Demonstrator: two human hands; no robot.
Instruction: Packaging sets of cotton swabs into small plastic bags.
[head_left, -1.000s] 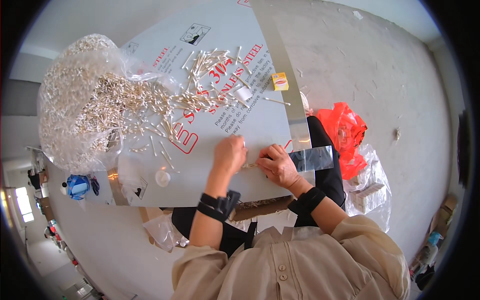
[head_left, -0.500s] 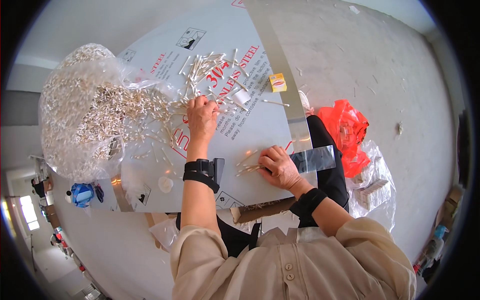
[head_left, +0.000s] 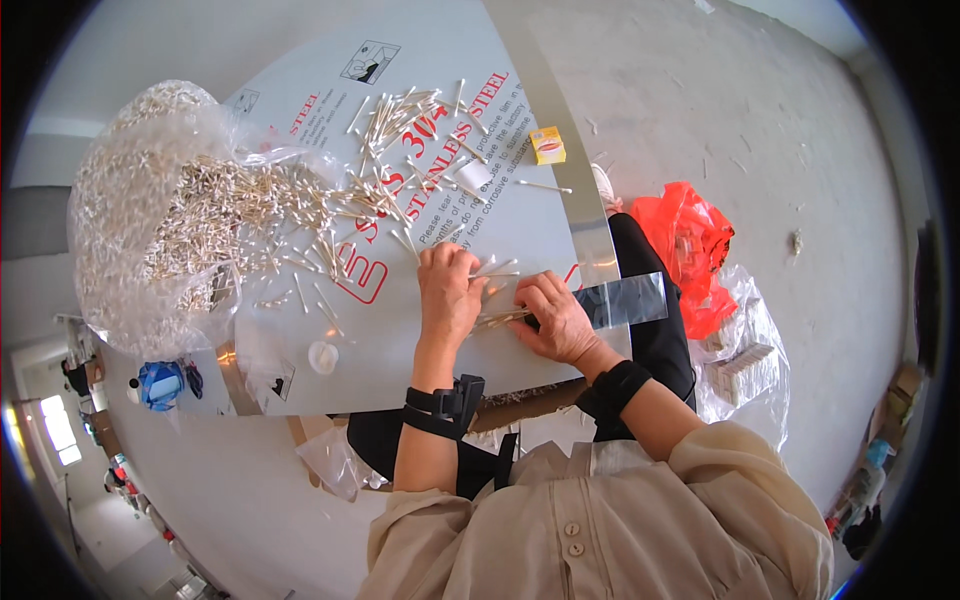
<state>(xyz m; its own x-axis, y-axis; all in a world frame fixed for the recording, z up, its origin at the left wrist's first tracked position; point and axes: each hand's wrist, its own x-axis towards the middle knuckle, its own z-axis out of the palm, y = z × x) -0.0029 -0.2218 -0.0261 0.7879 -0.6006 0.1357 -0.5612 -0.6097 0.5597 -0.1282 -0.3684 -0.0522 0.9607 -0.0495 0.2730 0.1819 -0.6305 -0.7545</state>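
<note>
- The left hand (head_left: 447, 291) lies palm down on the worktop (head_left: 400, 330), fingers curled over a few cotton swabs (head_left: 493, 270) whose ends stick out to the right of the fingertips; it is grasping those swabs
- The right hand (head_left: 557, 318) is just beside it, to the right, and is clenched around a small bundle of swabs (head_left: 497, 319) that pokes out leftward, toward the left hand
- The same right hand also pins the near end of a clear plastic sleeve (head_left: 627, 300), which stretches off to the right past the worktop edge
- The two hands are nearly touching, with the bundle lying between them
- More loose swabs (head_left: 395, 115) are scattered on the far part of the worktop, well apart from both hands
- A large clear bag of swabs (head_left: 150, 215) sits at the far left, its mouth spilling swabs toward the middle
- A small yellow box (head_left: 547, 146) rests near the right edge, beyond the hands
- A small round white cap (head_left: 322, 357) lies left of the left forearm
- An orange plastic bag (head_left: 690, 245) lies on the floor (head_left: 780, 130) to the right
</note>
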